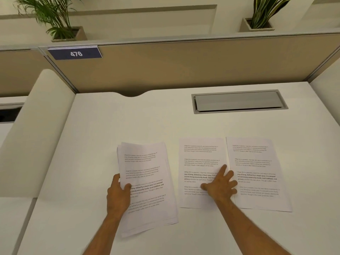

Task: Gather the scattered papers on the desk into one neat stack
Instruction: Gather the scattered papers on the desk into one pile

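Papers are lying on the white worktop (110, 116) in two groups. Nearest the person, the left hand (117, 194) is gripping a loose, fanned stack (147, 184) at its left edge, thumb on top and the other fingers hidden beneath, so the sheets are tilting slightly off the surface. Just to the right, apart from the stack, the right hand (220, 186) is pressing flat with spread fingers (223, 169) on the middle sheet (198, 162), gripping nothing; the right sheet (257, 162) is lying edge to edge with it, perhaps slightly overlapping. Thin and limp, these pages are likely sliding easily on the smooth top but resisting a pinch when flat; dragging one to an edge or lifting a corner seems the surest hold. Farther back, a grey cable hatch (239, 101) is sitting flush in the surface. Beyond it a tan partition (184, 67) is carrying a number plate (76, 53), with potted plants (55, 19) on the ledge above.
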Available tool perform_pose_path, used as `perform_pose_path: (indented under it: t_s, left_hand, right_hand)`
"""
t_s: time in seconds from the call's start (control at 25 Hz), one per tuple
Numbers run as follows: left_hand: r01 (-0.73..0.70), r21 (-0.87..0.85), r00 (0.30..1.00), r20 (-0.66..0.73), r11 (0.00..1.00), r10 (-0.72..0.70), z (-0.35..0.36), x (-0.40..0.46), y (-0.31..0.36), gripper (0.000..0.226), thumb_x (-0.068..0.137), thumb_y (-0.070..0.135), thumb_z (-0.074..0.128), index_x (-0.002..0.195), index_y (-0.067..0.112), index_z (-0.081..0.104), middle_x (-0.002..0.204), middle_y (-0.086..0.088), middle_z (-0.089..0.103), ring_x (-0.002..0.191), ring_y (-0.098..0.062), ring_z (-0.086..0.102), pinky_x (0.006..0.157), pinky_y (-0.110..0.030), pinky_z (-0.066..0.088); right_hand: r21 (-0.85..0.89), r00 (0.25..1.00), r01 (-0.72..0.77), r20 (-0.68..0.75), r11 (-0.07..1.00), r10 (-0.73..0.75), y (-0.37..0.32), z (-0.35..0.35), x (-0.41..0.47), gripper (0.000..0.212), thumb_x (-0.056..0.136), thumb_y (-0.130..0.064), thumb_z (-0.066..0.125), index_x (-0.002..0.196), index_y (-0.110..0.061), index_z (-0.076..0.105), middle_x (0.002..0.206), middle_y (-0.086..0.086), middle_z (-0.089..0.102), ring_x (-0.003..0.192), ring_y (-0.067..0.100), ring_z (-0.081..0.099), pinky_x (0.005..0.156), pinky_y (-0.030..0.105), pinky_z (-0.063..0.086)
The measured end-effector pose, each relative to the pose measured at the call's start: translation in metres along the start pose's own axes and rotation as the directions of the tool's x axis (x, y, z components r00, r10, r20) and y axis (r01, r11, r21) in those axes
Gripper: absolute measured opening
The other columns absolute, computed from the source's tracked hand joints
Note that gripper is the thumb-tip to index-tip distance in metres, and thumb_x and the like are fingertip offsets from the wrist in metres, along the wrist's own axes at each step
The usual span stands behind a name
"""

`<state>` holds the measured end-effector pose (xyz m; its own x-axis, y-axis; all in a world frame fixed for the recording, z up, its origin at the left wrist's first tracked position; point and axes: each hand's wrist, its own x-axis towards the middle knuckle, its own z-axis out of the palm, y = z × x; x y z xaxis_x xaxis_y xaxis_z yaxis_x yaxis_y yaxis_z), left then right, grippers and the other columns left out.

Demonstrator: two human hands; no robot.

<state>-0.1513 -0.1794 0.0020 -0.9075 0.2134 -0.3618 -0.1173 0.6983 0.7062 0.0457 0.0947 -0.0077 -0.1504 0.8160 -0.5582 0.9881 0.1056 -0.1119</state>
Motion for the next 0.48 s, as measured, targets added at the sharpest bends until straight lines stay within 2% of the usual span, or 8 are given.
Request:
perform_pose_path:
  t_s: [0.08, 0.12, 0.2, 0.28, 0.36, 0.4, 0.48]
  left_hand:
    - [-0.002, -0.026, 1.000, 0.006, 1.000, 0.002, -0.002, 0.000, 0.000, 0.033, 0.099, 0.007, 0.061, 0.129, 0.018, 0.053, 0.120, -0.011, 0.072, 0.091, -0.027, 0.069, 0.083, -0.043, 0.061]
    - [-0.010, -0.041, 1.000, 0.009, 0.999, 0.011, -0.003, 0.000, 0.000, 0.033, 0.099, 0.007, 0.061, 0.129, 0.018, 0.053, 0.121, -0.011, 0.072, 0.094, -0.029, 0.070, 0.084, -0.043, 0.061]
    - [-0.025, -0.078, 0.999, 0.024, 0.997, 0.027, -0.005, -0.001, 0.003, 0.032, 0.099, 0.006, 0.061, 0.128, 0.018, 0.053, 0.122, -0.011, 0.071, 0.099, -0.032, 0.071, 0.086, -0.046, 0.061]
    - [-0.032, -0.137, 0.999, 0.038, 0.990, 0.038, -0.007, -0.002, 0.007, 0.031, 0.099, 0.006, 0.061, 0.125, 0.021, 0.054, 0.120, -0.009, 0.071, 0.101, -0.032, 0.071, 0.085, -0.044, 0.061]
    - [-0.023, -0.220, 0.998, 0.060, 0.975, 0.037, -0.009, -0.003, 0.010, 0.033, 0.099, 0.004, 0.061, 0.123, 0.026, 0.054, 0.117, -0.003, 0.070, 0.105, -0.030, 0.071, 0.088, -0.042, 0.059]
    - [-0.008, -0.269, 0.996, 0.080, 0.963, 0.030, -0.010, -0.003, 0.011, 0.034, 0.099, 0.003, 0.060, 0.123, 0.027, 0.054, 0.118, 0.000, 0.070, 0.108, -0.029, 0.070, 0.091, -0.044, 0.058]
    - [0.037, -0.357, 0.991, 0.133, 0.933, 0.011, -0.008, -0.004, 0.014, 0.035, 0.099, 0.002, 0.060, 0.123, 0.027, 0.056, 0.121, -0.001, 0.071, 0.110, -0.027, 0.071, 0.094, -0.050, 0.058]
  right_hand:
    - [0.048, 1.000, -0.001, -0.018, 0.999, 0.001, 0.000, 0.000, -0.001, 0.131, 0.072, -0.042, 0.086, 0.159, -0.012, -0.008, 0.158, 0.020, 0.019, 0.132, 0.044, 0.040, 0.104, 0.051, 0.042]
    - [0.107, 1.000, 0.018, -0.027, 0.994, -0.015, 0.002, 0.001, 0.001, 0.123, 0.078, -0.032, 0.083, 0.160, -0.011, -0.006, 0.157, 0.022, 0.025, 0.131, 0.043, 0.044, 0.104, 0.049, 0.043]
    - [0.366, 0.997, 0.078, -0.035, 0.927, -0.070, 0.010, 0.000, 0.008, 0.094, 0.089, -0.011, 0.071, 0.160, -0.014, 0.010, 0.152, 0.024, 0.042, 0.128, 0.042, 0.053, 0.103, 0.047, 0.046]
    - [0.627, 0.988, 0.135, -0.023, 0.767, -0.155, 0.020, -0.011, 0.013, 0.058, 0.092, -0.002, 0.065, 0.145, -0.015, 0.045, 0.138, 0.021, 0.060, 0.112, 0.037, 0.065, 0.091, 0.045, 0.055]
    - [0.817, 0.974, 0.099, 0.036, 0.568, -0.222, 0.028, -0.029, 0.018, 0.031, 0.090, 0.002, 0.067, 0.117, -0.012, 0.063, 0.121, 0.019, 0.072, 0.095, 0.032, 0.073, 0.079, 0.043, 0.060]
    - [0.888, 0.963, 0.034, 0.094, 0.458, -0.254, 0.029, -0.038, 0.020, 0.029, 0.088, 0.004, 0.069, 0.112, -0.012, 0.066, 0.116, 0.017, 0.076, 0.092, 0.033, 0.076, 0.075, 0.043, 0.062]
    - [0.950, 0.905, -0.095, 0.206, 0.296, -0.371, 0.029, -0.056, 0.019, 0.033, 0.087, 0.003, 0.072, 0.116, -0.013, 0.067, 0.114, 0.013, 0.078, 0.095, 0.034, 0.078, 0.073, 0.043, 0.064]
